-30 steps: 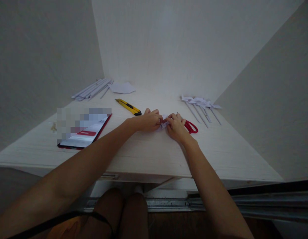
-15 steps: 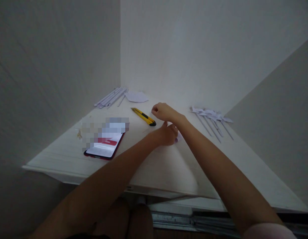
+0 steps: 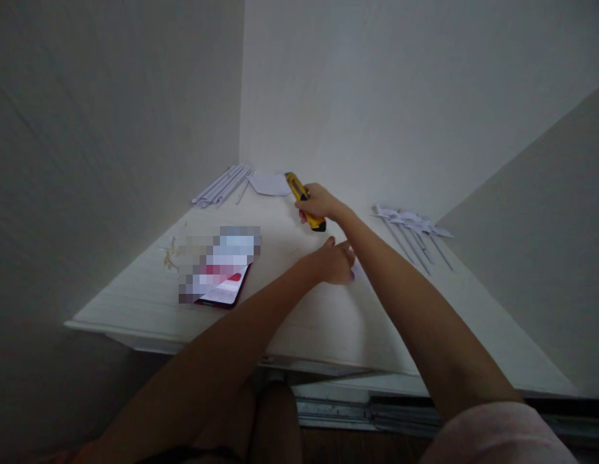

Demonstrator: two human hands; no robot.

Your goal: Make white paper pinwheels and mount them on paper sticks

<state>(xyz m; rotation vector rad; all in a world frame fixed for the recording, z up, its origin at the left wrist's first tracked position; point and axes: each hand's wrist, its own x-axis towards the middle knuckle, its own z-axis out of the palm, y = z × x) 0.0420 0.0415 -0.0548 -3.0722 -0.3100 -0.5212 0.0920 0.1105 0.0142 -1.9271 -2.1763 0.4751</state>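
A yellow and black utility knife (image 3: 296, 187) is held up over the tabletop in my right hand (image 3: 319, 201), whose fingers are wrapped round its body. The knife points away to the upper left. Closer to me, beneath my right forearm, my left hand (image 3: 335, 261) rests low on the white table with its fingers bent inward. A small pale purple bit shows at its fingertips; the forearm and fingers hide what it belongs to.
A phone (image 3: 226, 294) with a lit screen lies left on the white table (image 3: 299, 328). Thin rolled paper sticks (image 3: 224, 187) and a folded white paper (image 3: 269, 184) lie at the back. More sticks with paper tops (image 3: 409, 222) lie right. Walls enclose the table's back and sides.
My right hand has taken hold of the utility knife and lifted it off the table. My left hand stays low near the same spot. The view has shifted slightly.
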